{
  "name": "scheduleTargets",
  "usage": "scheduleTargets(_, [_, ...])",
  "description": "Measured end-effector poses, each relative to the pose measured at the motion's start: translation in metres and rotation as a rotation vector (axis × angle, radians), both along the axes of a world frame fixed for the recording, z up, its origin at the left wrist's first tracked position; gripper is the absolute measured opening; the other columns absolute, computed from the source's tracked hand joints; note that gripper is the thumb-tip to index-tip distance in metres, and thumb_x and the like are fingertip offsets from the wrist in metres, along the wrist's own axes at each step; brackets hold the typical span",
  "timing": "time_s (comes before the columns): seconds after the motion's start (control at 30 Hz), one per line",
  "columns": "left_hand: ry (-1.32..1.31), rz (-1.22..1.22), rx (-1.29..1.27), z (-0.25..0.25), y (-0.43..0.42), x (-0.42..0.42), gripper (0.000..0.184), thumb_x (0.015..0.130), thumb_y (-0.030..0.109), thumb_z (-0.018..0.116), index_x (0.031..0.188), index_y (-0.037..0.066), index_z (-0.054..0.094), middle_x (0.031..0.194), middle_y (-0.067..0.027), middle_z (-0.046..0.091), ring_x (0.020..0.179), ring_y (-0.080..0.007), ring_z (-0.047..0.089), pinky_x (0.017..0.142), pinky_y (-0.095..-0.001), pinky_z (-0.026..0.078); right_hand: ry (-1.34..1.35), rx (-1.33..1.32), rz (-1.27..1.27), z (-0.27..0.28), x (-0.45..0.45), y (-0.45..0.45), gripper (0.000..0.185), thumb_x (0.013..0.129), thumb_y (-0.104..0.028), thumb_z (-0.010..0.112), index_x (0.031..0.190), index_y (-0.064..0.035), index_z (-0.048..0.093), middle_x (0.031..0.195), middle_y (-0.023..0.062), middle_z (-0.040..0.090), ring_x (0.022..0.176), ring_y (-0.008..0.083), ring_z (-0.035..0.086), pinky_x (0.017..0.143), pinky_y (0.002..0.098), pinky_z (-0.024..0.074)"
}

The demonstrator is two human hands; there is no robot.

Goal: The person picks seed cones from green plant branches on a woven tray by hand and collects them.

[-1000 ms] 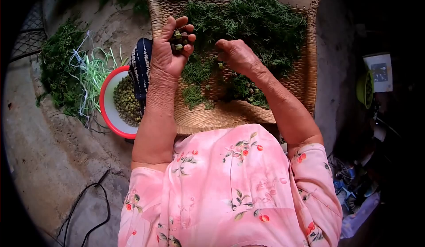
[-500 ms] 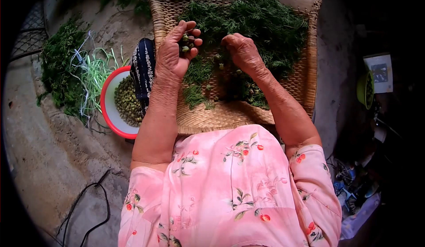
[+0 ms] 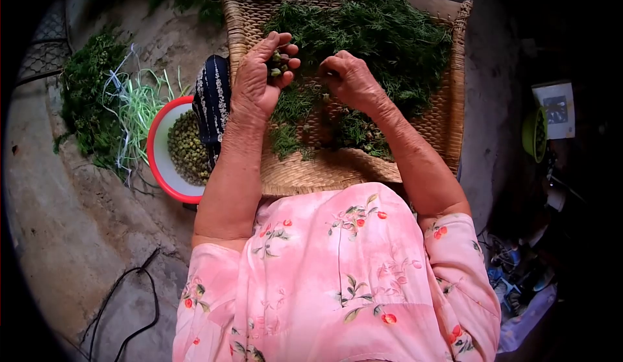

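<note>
My left hand is cupped palm-up over the left part of a woven wicker tray, its fingers curled round several small green seed cones. To the right of it, my right hand hovers over the tray with thumb and fingers drawn together. What lies in that pinch, if anything, is too small to make out. Feathery green sprigs fill the tray's far and right side. Smaller sprigs with cones lie below my right wrist.
Left of the tray stands a red-rimmed white bowl full of similar cones, partly covered by dark patterned cloth. Pale plastic strings and more greenery lie on the floor. A black cable curls at lower left; a green bowl stands right.
My right hand has shifted slightly left, closer to my left hand, and its fingers have turned a little. My left hand stays almost in place with the cones.
</note>
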State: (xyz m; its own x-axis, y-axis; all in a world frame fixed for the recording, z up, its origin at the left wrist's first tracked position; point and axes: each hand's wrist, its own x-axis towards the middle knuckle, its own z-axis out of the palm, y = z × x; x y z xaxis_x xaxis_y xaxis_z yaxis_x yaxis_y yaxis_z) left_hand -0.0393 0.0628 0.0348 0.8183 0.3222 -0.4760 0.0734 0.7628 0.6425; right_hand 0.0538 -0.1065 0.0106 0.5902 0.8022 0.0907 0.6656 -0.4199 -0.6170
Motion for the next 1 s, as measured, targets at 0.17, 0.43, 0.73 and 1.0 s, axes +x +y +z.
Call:
scheduleTargets(0.17, [0.058,-0.014,0.025,0.002,-0.003,0.002,0.025,0.089,0.030,0.057,0.097,0.006,0.060,0.080,-0.0042,0.062,0.064,-0.0119,0.059,0.045,-0.0201,0.046,0.092,-0.190,0.197,0.010,-0.005,-0.013,0.018,0.073,-0.002,0.058,0.091,-0.0021,0.055,0.089,0.0189,0.054,0.087,0.0385,0.055,0.074,0.0443,0.0460])
scheduleTargets(0.43, [0.137,-0.054,0.004,-0.003,-0.006,0.002,0.024,0.089,0.027,0.057,0.097,0.005,0.061,0.081,-0.0047,0.062,0.065,-0.0124,0.060,0.046,-0.0198,0.047,0.028,-0.315,0.158,-0.004,-0.018,-0.012,0.014,0.076,-0.001,0.052,0.090,-0.0007,0.052,0.092,0.0192,0.053,0.086,0.0373,0.056,0.073,0.0436,0.0471])
scheduleTargets(0.73, [0.202,-0.067,-0.114,-0.003,-0.013,0.002,0.030,0.086,0.035,0.061,0.091,0.005,0.062,0.079,-0.0060,0.063,0.064,-0.0153,0.062,0.050,-0.0232,0.053,0.745,0.454,0.070,0.056,-0.009,0.010,0.024,0.085,-0.010,0.061,0.106,0.0003,0.058,0.093,0.0056,0.064,0.079,0.0097,0.062,0.067,0.0219,0.0518])
scheduleTargets(1.0, [0.099,-0.028,-0.262,-0.005,-0.003,0.002,0.027,0.086,0.030,0.062,0.092,0.004,0.061,0.083,-0.0081,0.062,0.067,-0.0161,0.061,0.045,-0.0207,0.049,0.281,-0.187,0.307,0.016,-0.023,0.000,0.015,0.074,-0.011,0.064,0.084,-0.0016,0.058,0.075,0.0147,0.062,0.072,0.0309,0.062,0.062,0.0376,0.0506])
